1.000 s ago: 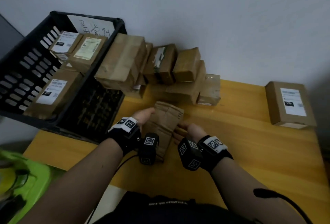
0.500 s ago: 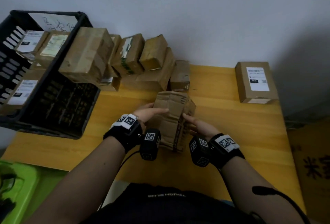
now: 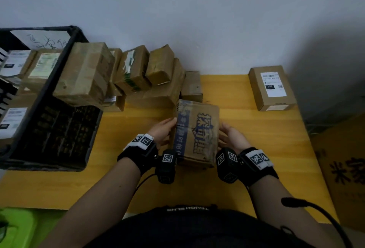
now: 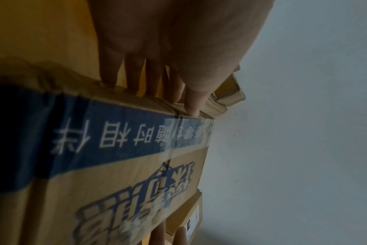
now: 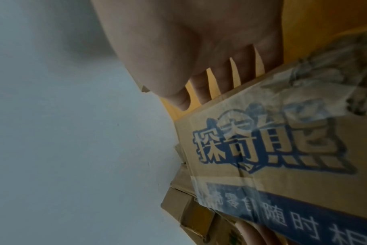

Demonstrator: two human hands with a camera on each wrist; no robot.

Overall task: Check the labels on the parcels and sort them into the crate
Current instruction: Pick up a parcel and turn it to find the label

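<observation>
— Where is the parcel [image 3: 196,132] now, and how do I hold it?

— I hold it between both hands, just above the worktop [image 3: 256,139], in front of my body. My left hand [image 3: 163,132] is on its left side, the thumb on the top edge and the fingers [image 4: 134,74] going under it. My right hand [image 3: 230,136] is on the right side, partly open, its fingers [image 5: 220,77] reaching under the box. Both hands grip it; neither one is free.

— Which way does its long axis go?

— From 6 o'clock to 12 o'clock, away from me. The face toward me has only blue print, no shipping label that I can see. So I judge the label is on a hidden face and I must turn the box more.

— And the crate?

— The black crate [image 3: 77,36] is at about 10 o'clock from the parcel, well apart, with the pile of parcels [image 3: 138,73] between 11 and 12 o'clock. It already has several labelled boxes inside. My left hand is nearer to it. I think the move will go to the left and a little away from me, and the tall box [image 3: 87,73] leaning on the crate rim could be hit.

— Anything else?

— One labelled box [image 3: 271,87] lies alone at 2 o'clock, near the wall.
</observation>
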